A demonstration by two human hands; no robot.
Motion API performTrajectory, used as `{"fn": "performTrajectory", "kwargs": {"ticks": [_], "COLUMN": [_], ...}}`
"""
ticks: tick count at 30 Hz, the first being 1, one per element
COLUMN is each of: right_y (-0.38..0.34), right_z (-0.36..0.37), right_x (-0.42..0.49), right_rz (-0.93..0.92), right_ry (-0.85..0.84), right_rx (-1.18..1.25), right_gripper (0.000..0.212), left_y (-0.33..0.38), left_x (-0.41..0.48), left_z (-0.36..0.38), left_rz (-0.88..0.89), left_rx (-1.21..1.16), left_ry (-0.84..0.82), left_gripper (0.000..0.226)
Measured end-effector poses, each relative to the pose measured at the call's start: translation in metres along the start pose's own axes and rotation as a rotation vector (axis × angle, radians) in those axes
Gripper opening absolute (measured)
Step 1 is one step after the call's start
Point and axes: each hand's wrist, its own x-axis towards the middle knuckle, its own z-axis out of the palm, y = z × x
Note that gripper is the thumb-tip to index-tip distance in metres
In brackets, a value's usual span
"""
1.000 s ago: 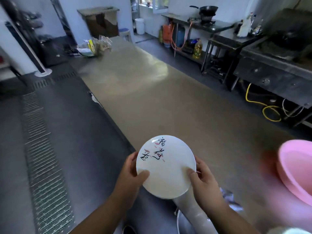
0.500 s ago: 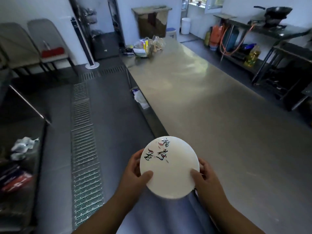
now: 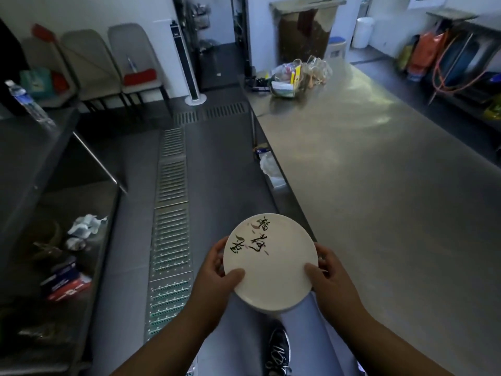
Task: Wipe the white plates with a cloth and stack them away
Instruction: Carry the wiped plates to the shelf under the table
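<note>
A white plate [image 3: 271,263] is gripped at its edges by the left hand [image 3: 214,278] and right hand [image 3: 332,280], thumbs on top, fingers curled beneath, left of the steel table [image 3: 379,172].

A smooth, glossy white plate [image 3: 271,270], lower centre, is being shown against a brushed metal table [image 3: 379,172] with a dull sheen at right. A perforated metal floor grate [image 3: 170,226] is being seen left of centre, and crinkled clear plastic bags [image 3: 301,74] at upper centre.
</note>
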Motion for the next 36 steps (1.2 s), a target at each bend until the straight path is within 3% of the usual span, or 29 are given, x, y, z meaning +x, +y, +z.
{"fn": "performTrajectory", "kwargs": {"ticks": [8, 15, 26, 36], "right_y": [-0.057, -0.087, -0.131, -0.122], "right_z": [0.042, 0.100, 0.219, 0.260], "right_x": [0.121, 0.210, 0.320, 0.348], "right_rz": [0.011, 0.052, 0.154, 0.306], "right_ry": [-0.083, -0.042, 0.294, 0.578], "right_rx": [-0.006, 0.012, 0.195, 0.272], "right_gripper": [0.037, 0.040, 0.042, 0.042], "left_y": [0.056, 0.089, 0.163, 0.173], "left_x": [0.109, 0.221, 0.430, 0.536], "left_z": [-0.019, -0.056, -0.127, -0.111], "left_rz": [-0.003, 0.006, -0.084, -0.174], "left_rx": [-0.058, -0.052, 0.084, 0.310], "left_ry": [0.038, -0.003, -0.290, -0.609], "left_gripper": [0.074, 0.073, 0.070, 0.073]}}
